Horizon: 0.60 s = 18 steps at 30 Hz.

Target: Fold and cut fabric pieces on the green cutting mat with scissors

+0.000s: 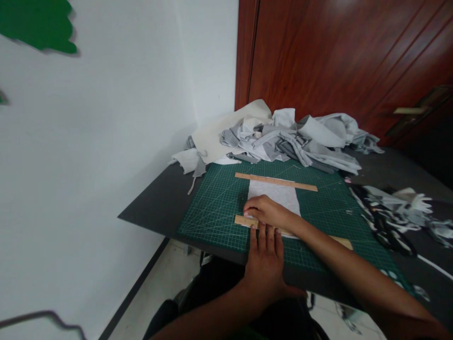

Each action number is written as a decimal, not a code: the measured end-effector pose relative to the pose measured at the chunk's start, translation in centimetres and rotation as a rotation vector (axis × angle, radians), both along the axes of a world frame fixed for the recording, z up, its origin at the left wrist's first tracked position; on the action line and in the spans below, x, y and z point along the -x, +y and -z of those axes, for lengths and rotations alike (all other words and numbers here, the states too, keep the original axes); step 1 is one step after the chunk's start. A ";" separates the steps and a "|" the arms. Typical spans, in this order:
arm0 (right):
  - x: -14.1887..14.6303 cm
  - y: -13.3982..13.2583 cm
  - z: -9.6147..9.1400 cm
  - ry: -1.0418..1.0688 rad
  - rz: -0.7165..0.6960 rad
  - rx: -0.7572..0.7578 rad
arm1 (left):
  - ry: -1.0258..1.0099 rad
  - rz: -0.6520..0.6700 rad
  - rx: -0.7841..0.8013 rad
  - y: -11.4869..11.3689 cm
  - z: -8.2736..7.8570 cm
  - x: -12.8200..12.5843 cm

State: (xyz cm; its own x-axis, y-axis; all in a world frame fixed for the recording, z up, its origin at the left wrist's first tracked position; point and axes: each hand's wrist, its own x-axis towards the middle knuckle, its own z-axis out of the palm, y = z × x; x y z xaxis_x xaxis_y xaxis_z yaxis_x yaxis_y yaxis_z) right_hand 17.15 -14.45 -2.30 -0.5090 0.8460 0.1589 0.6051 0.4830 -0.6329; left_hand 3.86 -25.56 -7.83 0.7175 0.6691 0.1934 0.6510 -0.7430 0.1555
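A light grey fabric piece [274,194] lies on a green cutting mat [219,203], between two wooden rulers. The far ruler [276,181] lies across its top edge. The near ruler [244,220] runs along its bottom edge. My left hand [264,257] lies flat with fingers stretched out, its fingertips touching the near ruler. My right hand [267,211] reaches across, fingers curled, at the near ruler's left end and the fabric's corner; whether it grips anything there is unclear.
A heap of grey and white fabric scraps [276,137] fills the back of the dark table [159,198]. Patterned black-and-white scraps [389,212] lie at the right. A white wall stands left, a wooden door [336,56] behind.
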 end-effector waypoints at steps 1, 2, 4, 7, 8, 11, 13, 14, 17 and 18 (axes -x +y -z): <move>0.0 0.0 0.1 0.002 0.009 0.004 | 0.000 -0.003 0.001 0.0 0.0 0.0; 0.0 0.0 0.2 0.003 0.014 0.008 | 0.002 -0.005 0.003 0.0 0.0 0.0; 0.0 0.0 0.3 0.012 0.006 0.008 | 0.011 -0.005 0.014 0.0 -0.1 0.0; 0.0 0.1 0.4 0.026 -0.015 0.010 | 0.023 0.000 0.032 0.0 -0.2 0.0; 0.1 0.1 0.4 0.028 -0.009 0.014 | 0.022 0.001 0.033 0.0 -0.3 0.0; 0.1 0.2 0.1 0.051 0.062 0.034 | 0.021 0.001 0.022 0.0 -0.5 0.1; 0.1 0.2 -0.1 0.089 0.117 0.052 | 0.029 0.001 0.014 0.0 -0.6 0.2; 0.0 0.2 -0.2 0.113 0.139 0.061 | 0.032 0.003 0.011 0.0 -0.7 0.2; -0.1 0.2 -0.2 0.153 0.138 0.093 | 0.027 0.005 0.010 0.1 -0.6 0.1; 0.0 0.1 -0.2 0.150 0.123 0.098 | 0.024 0.005 0.012 0.1 -0.6 0.1</move>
